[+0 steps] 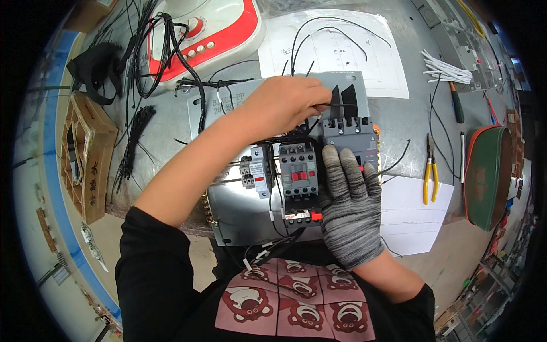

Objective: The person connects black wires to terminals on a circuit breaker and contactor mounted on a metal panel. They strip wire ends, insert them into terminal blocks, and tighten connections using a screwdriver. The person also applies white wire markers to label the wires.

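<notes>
Above the metal panel (236,208), the bare left hand (289,105) seemingly pinched a black wire (344,105); the gloved right hand (351,208) rested outstretched on the grey circuit breaker (346,131).

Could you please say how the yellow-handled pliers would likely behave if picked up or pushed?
The pliers should feel rigid and fairly heavy for their size, as the head looks metal. Their spread handles may swing together when gripped. Lying flat, they probably won't roll.
</notes>
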### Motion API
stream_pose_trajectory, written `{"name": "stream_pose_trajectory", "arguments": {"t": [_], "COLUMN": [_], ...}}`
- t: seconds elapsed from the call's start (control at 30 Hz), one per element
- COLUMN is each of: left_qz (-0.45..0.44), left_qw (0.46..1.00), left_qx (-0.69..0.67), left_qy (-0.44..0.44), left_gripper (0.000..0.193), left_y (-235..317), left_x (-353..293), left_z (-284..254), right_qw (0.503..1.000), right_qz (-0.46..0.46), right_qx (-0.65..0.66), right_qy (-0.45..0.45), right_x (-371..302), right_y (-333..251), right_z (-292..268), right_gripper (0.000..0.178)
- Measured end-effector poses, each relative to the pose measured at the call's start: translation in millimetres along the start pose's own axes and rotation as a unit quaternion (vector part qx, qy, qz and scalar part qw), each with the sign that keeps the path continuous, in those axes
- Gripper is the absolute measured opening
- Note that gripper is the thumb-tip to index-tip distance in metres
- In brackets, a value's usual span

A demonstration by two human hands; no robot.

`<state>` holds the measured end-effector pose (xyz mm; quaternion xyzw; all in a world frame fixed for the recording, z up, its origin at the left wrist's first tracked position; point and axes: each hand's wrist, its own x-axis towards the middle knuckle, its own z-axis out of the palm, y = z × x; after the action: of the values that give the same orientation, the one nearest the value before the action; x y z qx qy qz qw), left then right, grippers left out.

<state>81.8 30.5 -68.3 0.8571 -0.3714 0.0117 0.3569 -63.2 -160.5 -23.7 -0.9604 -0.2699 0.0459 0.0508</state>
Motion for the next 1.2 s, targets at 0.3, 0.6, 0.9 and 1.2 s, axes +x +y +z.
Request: {"name": "stream_pose_trajectory", "arguments": {"t": [0.3, 0.6, 0.9, 1.2], "left_qz": [-0.044, -0.033, -0.066, -0.067], "left_qw": [0.994, 0.996, 0.987, 0.998], "left_qx": [-0.082, 0.003, -0.126, -0.009], "left_qy": [-0.050, 0.078, 0.073, 0.017], "left_gripper": [0.013, 0.014, 0.016, 0.014], "left_y": [0.4, 4.6, 2.4, 2.6], "left_x": [13.7, 5.6, 10.1, 9.7], "left_z": [-23.4, 6.7, 8.3, 1.0], "right_qw": [1.000, 1.000, 0.999, 0.999], "right_qz": [-0.008, -0.012, -0.017, -0.021], "right_qx": [-0.028, -0.020, -0.030, -0.041], "right_qy": [0.002, -0.007, -0.016, -0.007], "right_x": [-2.5, -2.7, -2.1, -3.9], "right_y": [1.3, 1.9, 2.7, 3.8], "right_z": [2.8, 3.0, 1.5, 4.7], "right_gripper": [0.049, 0.046, 0.043, 0.044]}}
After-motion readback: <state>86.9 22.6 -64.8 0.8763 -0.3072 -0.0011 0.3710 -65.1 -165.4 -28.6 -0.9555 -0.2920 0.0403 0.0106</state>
